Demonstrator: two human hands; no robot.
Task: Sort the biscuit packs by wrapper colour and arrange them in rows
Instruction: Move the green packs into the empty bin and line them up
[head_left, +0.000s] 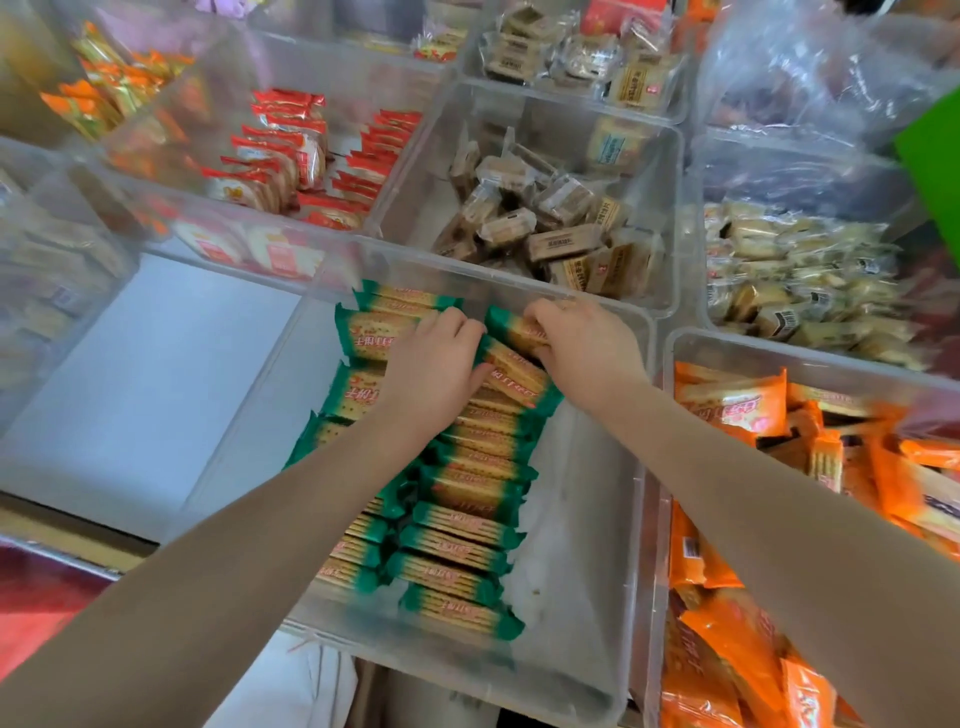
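- Clear bin (597, 597): holds two rows of green-wrapped biscuit packs (467, 491), standing on edge, running from near to far.
- Your left hand (434, 371): fingers curled over the far end of the left row, gripping packs there.
- Your right hand (584, 345): pinching one green pack (511, 327) at the right row's far end.
- Step, as judged: seating the final packs. Next, press this one upright against its neighbours.
- Orange packs (737, 400): loose in the right-hand bin, unsorted.

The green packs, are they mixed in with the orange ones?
No, the green packs fill their own clear bin, and the orange packs lie in a separate bin beside it.
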